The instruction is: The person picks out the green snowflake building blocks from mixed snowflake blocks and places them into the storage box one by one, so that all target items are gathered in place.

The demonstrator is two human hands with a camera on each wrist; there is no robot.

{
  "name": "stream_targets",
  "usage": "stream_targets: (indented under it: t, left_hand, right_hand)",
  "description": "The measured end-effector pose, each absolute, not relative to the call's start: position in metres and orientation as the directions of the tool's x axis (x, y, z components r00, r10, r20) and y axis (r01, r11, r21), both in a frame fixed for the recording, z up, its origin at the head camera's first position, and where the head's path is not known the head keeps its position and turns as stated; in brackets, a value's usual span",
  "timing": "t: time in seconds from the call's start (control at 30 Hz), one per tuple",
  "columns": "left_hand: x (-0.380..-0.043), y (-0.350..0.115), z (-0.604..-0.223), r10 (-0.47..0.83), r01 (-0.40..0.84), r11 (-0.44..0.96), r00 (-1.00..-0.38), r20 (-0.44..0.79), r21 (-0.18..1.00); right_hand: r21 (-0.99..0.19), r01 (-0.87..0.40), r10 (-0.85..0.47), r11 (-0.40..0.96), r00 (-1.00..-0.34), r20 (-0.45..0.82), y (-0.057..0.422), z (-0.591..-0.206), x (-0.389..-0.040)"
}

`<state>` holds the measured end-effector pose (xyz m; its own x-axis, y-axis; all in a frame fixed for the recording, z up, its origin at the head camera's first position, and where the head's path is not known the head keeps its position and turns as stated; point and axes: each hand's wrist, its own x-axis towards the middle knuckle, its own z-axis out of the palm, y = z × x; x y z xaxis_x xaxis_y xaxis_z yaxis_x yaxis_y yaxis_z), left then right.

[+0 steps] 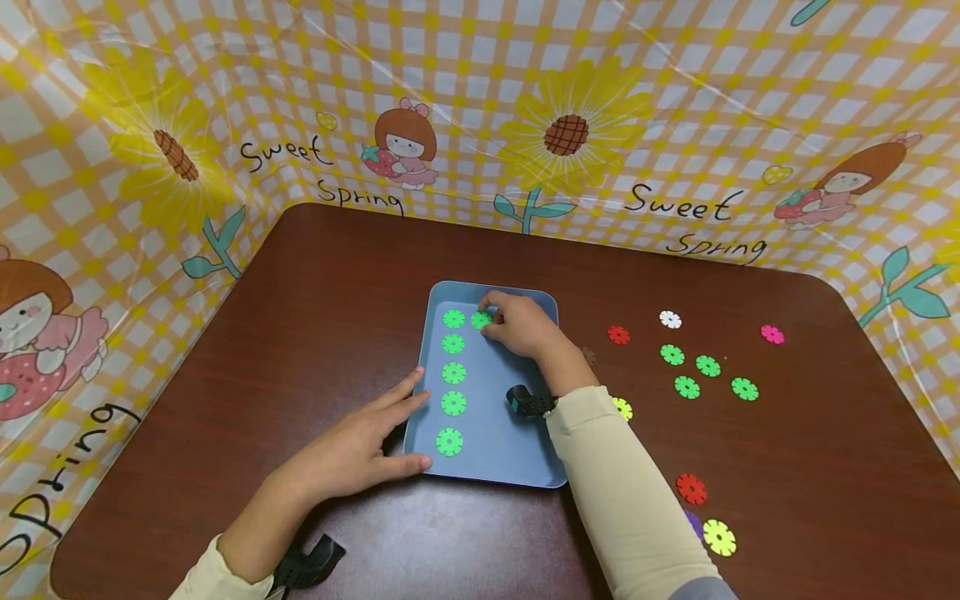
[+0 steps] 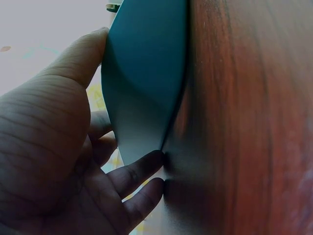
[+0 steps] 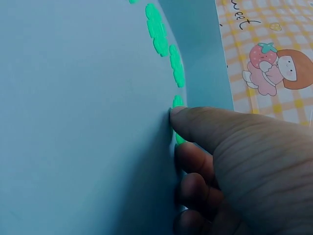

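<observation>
A blue tray [image 1: 491,454] lies on the table, with a column of several green notched discs [image 1: 453,373] along its left side. At the tray's far end my right hand [image 1: 525,325] pinches another green notched disc [image 1: 481,321] between thumb and fingers, right beside the column's top disc. The right wrist view has the thumb over this disc [image 3: 177,101], close to the tray floor. My left hand [image 1: 356,446] touches the tray's left side with its fingers spread. In the left wrist view, its thumb meets the rim of the tray [image 2: 142,58].
Right of the tray lie several loose green discs [image 1: 686,387], a white one [image 1: 671,319], a pink one [image 1: 772,334], and red discs [image 1: 618,335]. A yellow disc [image 1: 720,538] overlaps a purple one [image 1: 694,523] nearer the front. A checked cloth [image 1: 465,50] walls the table's back.
</observation>
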<state>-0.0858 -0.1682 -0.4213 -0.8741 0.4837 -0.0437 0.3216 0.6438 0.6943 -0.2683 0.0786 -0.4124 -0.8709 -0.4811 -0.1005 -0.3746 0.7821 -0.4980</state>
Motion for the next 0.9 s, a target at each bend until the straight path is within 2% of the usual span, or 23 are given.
stream_targets:
  t: [0.2, 0.47, 0.9]
  left_hand:
    - [-0.087, -0.167, -0.420, 0.483, 0.316, 0.640, -0.875, -0.046, 0.701]
    - [-0.084, -0.166, -0.422, 0.480, 0.308, 0.644, -0.876, -0.055, 0.700]
    - [-0.081, -0.166, -0.423, 0.477, 0.313, 0.643, -0.878, -0.046, 0.699]
  right_hand:
    - [-0.495, -0.376, -0.488, 0.783, -0.865, -0.116, 0.082, -0.409, -0.269]
    - [-0.508, -0.411, -0.510, 0.757, -0.858, -0.066, 0.092, -0.392, -0.257]
    - [-0.559, -0.376, -0.443, 0.739, -0.896, 0.019, 0.133, -0.362, -0.236]
